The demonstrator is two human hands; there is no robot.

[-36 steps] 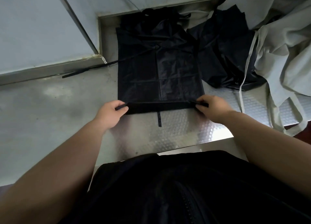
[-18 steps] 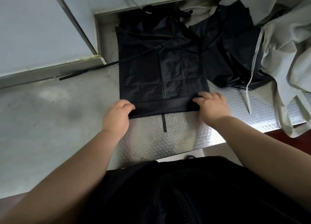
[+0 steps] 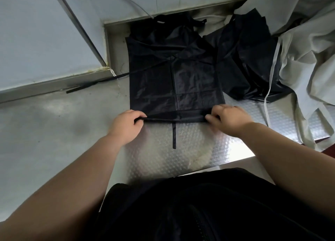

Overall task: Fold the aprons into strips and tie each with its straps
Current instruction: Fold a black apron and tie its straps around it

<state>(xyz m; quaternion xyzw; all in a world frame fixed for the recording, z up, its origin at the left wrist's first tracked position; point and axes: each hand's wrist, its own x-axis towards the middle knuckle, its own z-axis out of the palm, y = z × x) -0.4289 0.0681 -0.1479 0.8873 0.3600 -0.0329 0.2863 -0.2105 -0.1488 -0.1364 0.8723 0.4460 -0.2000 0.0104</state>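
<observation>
Trailing toward the person, one strap (image 3: pixel 174 137) lies on the bench (image 3: pixel 54 132). Left hand (image 3: pixel 126 126) and right hand (image 3: pixel 228 120), well apart, pinch the folded near edge of the black apron (image 3: pixel 174 81), laid flat. Beyond, right: second apron (image 3: pixel 250 63), grey cloth (image 3: pixel 304 59).

You have one view, worn on your head, facing forward and steeply down at close range over the worktop (image 3: pixel 54 128). Your left hand (image 3: pixel 126 126) and right hand (image 3: pixel 230 120) sit near frame centre, fingers (image 3: pixel 211 116) pinching the apron (image 3: pixel 174 81). Beyond the fingertips the view reaches the wall (image 3: pixel 36 32); short of them your torso (image 3: pixel 199 213) fills the lower edge.
</observation>
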